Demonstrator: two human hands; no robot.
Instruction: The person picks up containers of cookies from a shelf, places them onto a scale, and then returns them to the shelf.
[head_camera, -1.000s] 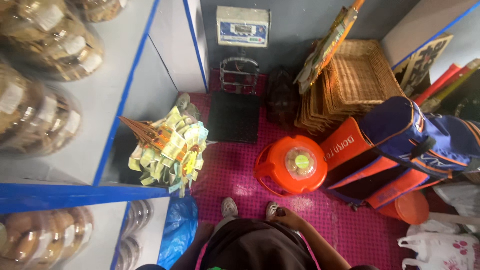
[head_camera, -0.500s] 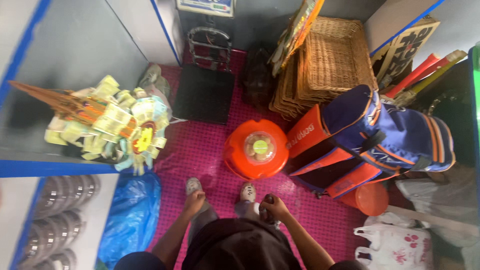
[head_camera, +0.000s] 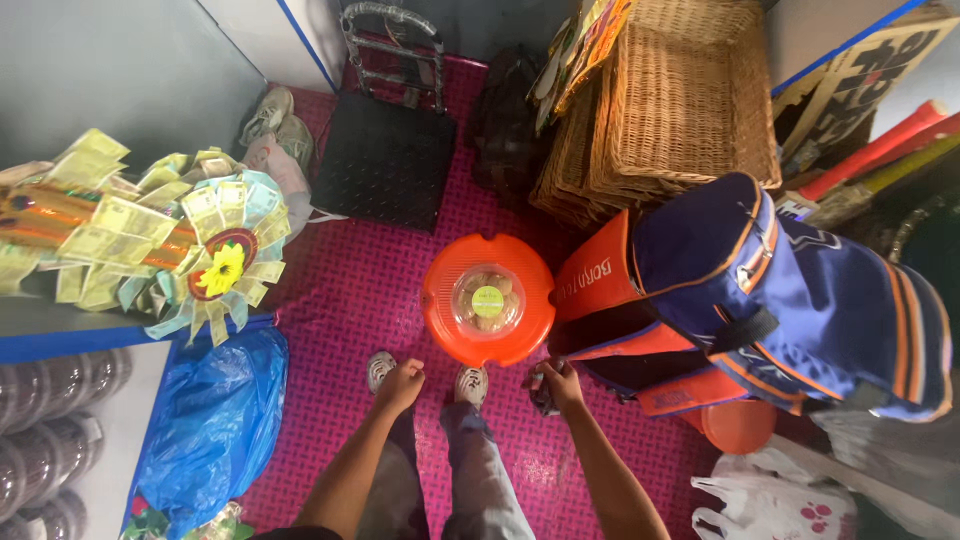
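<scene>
Two hands lowered near orange lidded container (head_camera: 487, 300); left hand (head_camera: 399, 385) fisted (empty), right hand (head_camera: 560, 385) gripping small dark object (head_camera: 541, 385)

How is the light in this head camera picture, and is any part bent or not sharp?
Head view: even daylight, soft shadows, no strong glare. The wide lens bends the edges, so the wicker baskets and the blue bag lean outward. The orange lid is sharp; the left hand and right hand are slightly soft.
</scene>
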